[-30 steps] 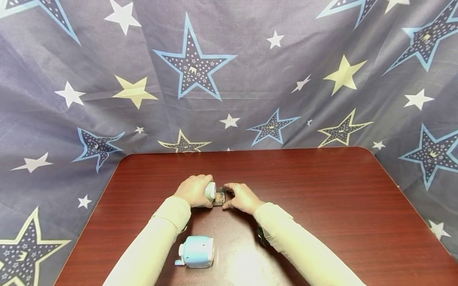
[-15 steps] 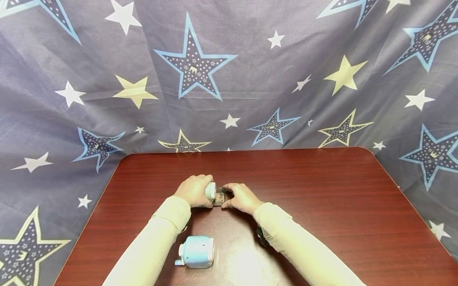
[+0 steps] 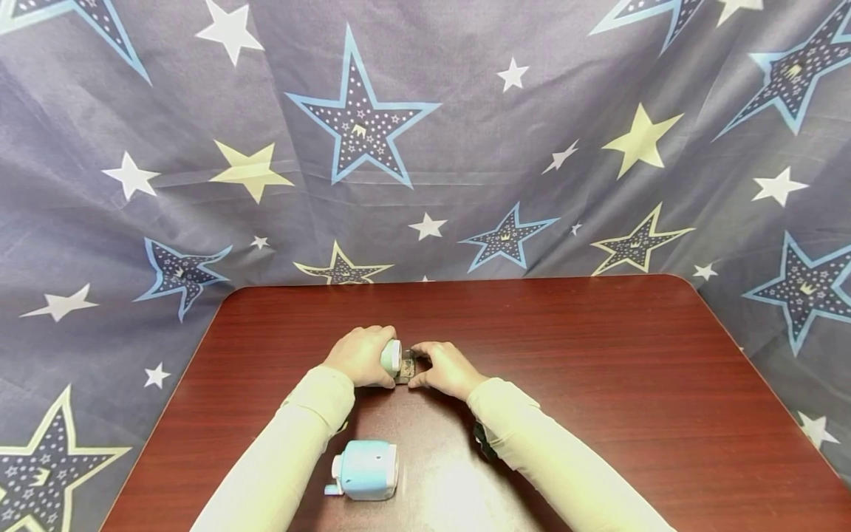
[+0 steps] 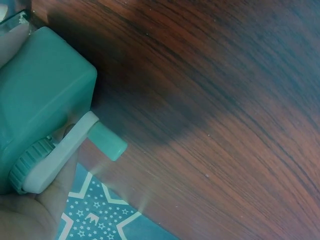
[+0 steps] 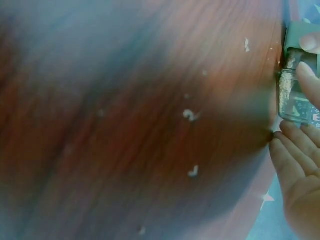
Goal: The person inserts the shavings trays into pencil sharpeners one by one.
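My left hand (image 3: 359, 358) grips a green crank pencil sharpener (image 3: 391, 357) lying on its side on the table. The left wrist view shows its green body (image 4: 45, 85) and white crank arm with a green knob (image 4: 107, 141). My right hand (image 3: 447, 371) holds the clear shavings drawer (image 3: 407, 368) between thumb and fingers. In the right wrist view the drawer (image 5: 291, 97) sticks partly out of the sharpener, with pale shavings inside. Nearer my body lies a light blue crank pencil sharpener (image 3: 367, 471), untouched.
A reddish-brown wooden table (image 3: 598, 384) stands against a grey curtain (image 3: 425, 133) printed with stars. Small pale shavings (image 5: 190, 115) are scattered on the tabletop in the right wrist view.
My right hand has shifted slightly left toward the green sharpener, and less of the clear drawer shows between the hands. The left hand and the blue sharpener have stayed put.
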Motion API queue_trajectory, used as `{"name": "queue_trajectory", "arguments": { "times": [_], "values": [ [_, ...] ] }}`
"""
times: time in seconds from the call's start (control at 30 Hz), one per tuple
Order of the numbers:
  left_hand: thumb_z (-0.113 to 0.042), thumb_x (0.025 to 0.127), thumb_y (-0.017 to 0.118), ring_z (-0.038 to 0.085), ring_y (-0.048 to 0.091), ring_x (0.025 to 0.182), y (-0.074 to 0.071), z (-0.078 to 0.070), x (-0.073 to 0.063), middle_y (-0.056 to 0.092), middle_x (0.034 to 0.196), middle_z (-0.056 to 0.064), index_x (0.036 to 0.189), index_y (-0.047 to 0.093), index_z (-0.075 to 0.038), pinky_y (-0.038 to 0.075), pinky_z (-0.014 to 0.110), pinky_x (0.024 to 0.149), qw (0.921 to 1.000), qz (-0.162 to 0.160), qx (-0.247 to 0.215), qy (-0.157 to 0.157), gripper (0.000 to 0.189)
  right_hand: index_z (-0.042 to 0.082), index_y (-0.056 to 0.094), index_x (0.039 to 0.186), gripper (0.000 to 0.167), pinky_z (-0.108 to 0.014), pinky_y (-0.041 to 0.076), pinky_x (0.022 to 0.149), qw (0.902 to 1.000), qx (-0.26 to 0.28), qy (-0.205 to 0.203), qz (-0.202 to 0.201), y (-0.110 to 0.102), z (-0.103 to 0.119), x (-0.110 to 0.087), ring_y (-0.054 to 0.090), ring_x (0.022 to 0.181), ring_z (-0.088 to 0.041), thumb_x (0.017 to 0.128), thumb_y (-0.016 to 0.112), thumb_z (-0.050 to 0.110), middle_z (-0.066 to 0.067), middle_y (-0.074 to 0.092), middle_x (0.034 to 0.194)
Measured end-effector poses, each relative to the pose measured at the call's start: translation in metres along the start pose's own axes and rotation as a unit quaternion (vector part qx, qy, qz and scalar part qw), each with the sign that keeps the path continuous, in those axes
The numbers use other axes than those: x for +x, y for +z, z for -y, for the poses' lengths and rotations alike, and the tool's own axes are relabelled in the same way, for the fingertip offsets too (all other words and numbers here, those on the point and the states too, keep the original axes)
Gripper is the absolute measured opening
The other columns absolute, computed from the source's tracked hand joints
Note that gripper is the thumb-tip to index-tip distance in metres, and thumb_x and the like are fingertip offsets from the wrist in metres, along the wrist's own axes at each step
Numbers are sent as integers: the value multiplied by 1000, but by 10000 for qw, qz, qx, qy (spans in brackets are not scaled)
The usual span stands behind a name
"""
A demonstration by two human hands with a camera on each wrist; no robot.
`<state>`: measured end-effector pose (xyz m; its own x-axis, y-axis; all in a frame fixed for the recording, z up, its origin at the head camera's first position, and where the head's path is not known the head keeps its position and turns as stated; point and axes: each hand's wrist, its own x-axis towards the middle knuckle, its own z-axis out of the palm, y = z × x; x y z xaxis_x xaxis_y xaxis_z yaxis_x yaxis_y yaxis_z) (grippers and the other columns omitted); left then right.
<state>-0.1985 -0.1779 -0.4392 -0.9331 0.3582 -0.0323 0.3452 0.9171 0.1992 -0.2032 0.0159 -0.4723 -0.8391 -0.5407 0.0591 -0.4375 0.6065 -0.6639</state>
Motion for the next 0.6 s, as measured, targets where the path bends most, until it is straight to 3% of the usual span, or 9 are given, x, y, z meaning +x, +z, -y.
{"name": "queue_trajectory", "arguments": {
  "times": [0.23,0.6],
  "values": [
    [-36,50,93,27,62,84,1,0,0,65,94,1,100,58,-18,50,41,79,10000,3,-32,60,63,-1,65,122,59,-41,48,102,10000,-70,-35,-9,2,1,0,65,116,-29,71,87,21,-14,70,120],
    [-27,51,96,29,60,86,-7,-6,1,64,97,6,105,58,-13,49,43,84,9996,264,-100,-24,67,-2,64,124,60,-41,48,103,10000,-51,-11,-6,3,7,1,64,118,-29,73,86,21,-15,69,123]
  ]
}}
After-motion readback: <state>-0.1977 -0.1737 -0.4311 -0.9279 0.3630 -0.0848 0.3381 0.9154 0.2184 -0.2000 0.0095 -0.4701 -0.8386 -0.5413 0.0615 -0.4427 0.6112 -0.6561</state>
